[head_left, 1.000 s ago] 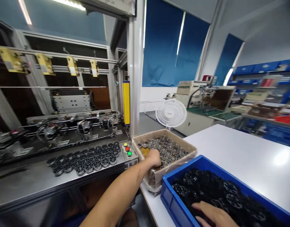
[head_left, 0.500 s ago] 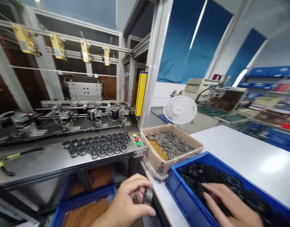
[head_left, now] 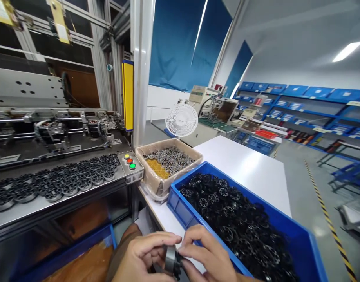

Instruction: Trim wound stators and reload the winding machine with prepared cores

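Note:
Both my hands meet at the bottom centre, in front of the white table's edge. My left hand (head_left: 143, 256) pinches a silver metal ring (head_left: 169, 259). My right hand (head_left: 210, 256) presses a black plastic wheel part (head_left: 178, 265) against that ring. Just to the right is a blue bin (head_left: 180, 205) full of black wheel parts. Behind it stands a cardboard box (head_left: 152, 178) holding silver rings.
Rows of assembled black-and-silver parts (head_left: 56, 180) lie on the steel machine bench (head_left: 35, 207) at left, beside a button panel (head_left: 131, 166). A blue tray (head_left: 76, 256) sits under the bench. A white fan (head_left: 181, 120) and blue shelving (head_left: 300, 113) stand farther back.
My left hand left the cardboard box with a silver ring and came down to my lap. My right hand left the blue bin with a black part and joined it. The view swung right.

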### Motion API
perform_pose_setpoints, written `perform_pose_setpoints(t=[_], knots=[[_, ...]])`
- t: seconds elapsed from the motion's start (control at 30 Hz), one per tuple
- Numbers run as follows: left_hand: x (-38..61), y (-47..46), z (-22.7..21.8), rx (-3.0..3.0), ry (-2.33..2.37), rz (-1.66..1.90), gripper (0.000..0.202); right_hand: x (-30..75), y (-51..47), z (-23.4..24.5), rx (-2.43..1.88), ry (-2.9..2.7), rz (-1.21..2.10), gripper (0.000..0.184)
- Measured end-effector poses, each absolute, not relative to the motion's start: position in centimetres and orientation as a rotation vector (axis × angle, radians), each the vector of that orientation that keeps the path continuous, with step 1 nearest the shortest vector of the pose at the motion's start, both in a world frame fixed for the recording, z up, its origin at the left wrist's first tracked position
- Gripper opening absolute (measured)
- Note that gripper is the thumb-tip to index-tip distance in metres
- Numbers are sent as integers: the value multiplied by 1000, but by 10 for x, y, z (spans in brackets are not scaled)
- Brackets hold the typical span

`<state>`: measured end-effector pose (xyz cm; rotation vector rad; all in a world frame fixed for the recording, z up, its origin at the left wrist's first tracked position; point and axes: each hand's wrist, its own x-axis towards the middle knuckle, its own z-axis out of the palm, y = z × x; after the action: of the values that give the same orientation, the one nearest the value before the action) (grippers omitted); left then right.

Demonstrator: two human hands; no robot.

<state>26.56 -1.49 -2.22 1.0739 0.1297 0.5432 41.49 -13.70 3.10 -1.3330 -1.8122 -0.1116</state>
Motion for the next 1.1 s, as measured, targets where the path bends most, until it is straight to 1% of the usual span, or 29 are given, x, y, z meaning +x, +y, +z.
perform_pose_setpoints(t=[0.2,0.33,0.5,0.6,0.73,0.93,1.1], knots=[[277,-21,-19,1009,-2,583,57,419,-138,28,-1288,-1811,-98,44],[276,-18,-11,1042,-1,650,56,423,-137,34,-1262,-1931,-58,51],[270,-16,-11,1053,76,607,56,424,-133,37,-1272,-2000,-250,42],[267,-17,-14,1034,119,587,55,424,-131,38,-1254,-2002,-263,40],[268,-19,-14,967,124,559,52,424,-128,41,-1209,-2002,-304,32],[270,-18,-14,972,77,515,54,426,-129,43,-1226,-2017,-362,30],[267,-17,-15,952,134,491,52,428,-130,45,-1196,-2077,-439,26]])
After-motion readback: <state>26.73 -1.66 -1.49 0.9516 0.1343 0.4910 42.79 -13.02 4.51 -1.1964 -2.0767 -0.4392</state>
